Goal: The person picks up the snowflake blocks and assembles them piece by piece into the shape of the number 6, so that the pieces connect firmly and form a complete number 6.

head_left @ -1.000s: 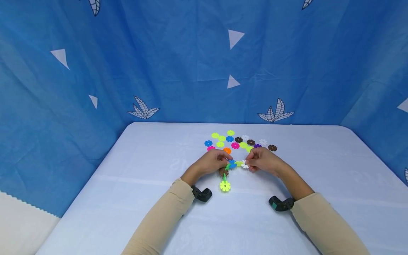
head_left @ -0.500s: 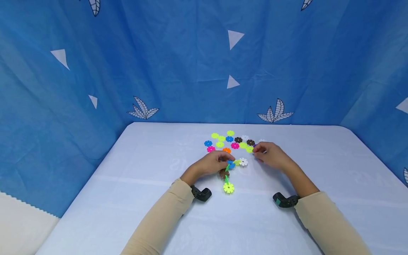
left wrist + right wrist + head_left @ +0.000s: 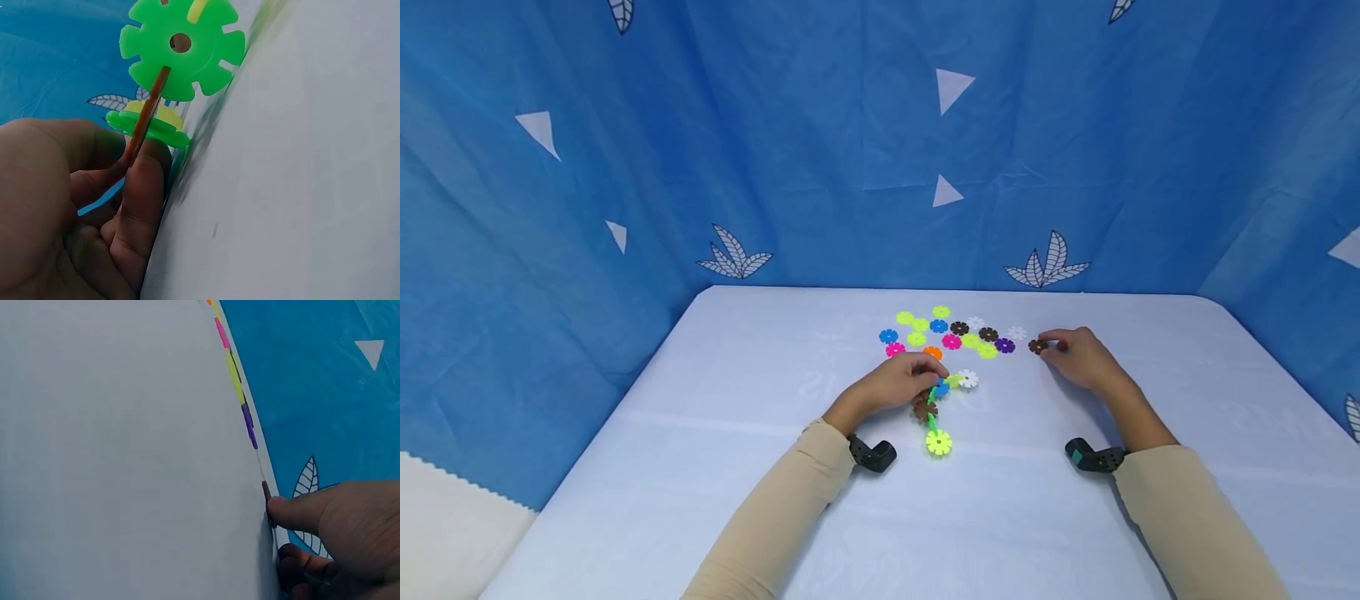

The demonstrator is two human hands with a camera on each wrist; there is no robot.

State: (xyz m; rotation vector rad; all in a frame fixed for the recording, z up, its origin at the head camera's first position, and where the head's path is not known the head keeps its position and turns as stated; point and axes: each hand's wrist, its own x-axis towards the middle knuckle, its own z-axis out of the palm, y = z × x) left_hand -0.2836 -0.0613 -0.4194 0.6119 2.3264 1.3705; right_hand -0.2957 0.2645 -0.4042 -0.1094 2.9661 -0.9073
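My left hand (image 3: 901, 381) pinches a chain of slotted plastic snowflake discs by a brown disc (image 3: 148, 112), just above the table. A green disc (image 3: 209, 62) is slotted onto that brown one in the left wrist view. In the head view the chain's near end is a yellow-green disc (image 3: 938, 442); its far end runs through blue (image 3: 942, 389) and yellow-green to a white disc (image 3: 967, 379). Over to the right, my right hand (image 3: 1081, 357) holds a loose dark brown disc (image 3: 1037, 347) at the table surface, thumb on it in the right wrist view.
Several loose discs lie flat beyond the hands, among them a purple disc (image 3: 1004, 345), an orange disc (image 3: 932, 353) and a pink disc (image 3: 952, 342). The white-covered table (image 3: 760, 400) ends at a blue patterned curtain (image 3: 850, 167).
My right hand has let go of the chain's white disc and moved right and away to the loose brown disc. The left hand stays in place with the chain, which has turned slightly.
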